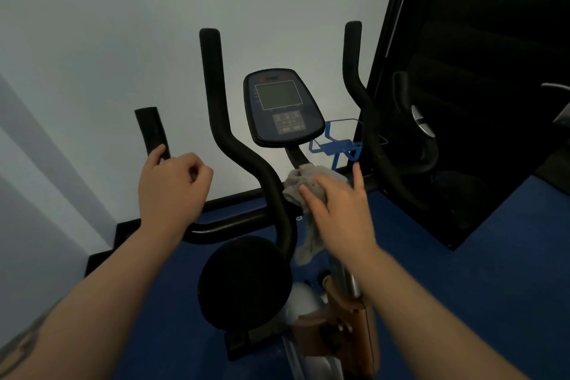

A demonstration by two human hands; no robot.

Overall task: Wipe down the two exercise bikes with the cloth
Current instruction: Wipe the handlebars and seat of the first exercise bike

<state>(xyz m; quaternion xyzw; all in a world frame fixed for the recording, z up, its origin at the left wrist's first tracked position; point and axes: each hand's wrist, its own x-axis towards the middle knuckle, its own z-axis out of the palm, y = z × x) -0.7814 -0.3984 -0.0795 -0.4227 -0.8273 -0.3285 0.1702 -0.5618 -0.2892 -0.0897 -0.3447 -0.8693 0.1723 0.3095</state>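
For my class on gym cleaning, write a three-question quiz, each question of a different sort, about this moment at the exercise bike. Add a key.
1. True or false: the right hand presses the grey cloth against the bike near the stem under the console.
2. Multiple choice: what does the left hand grip? A) the blue bottle cage B) the outer left handlebar grip C) the console
3. Fill in: the console screen is ____ (lit or dark).

Key: 1 true; 2 B; 3 dark
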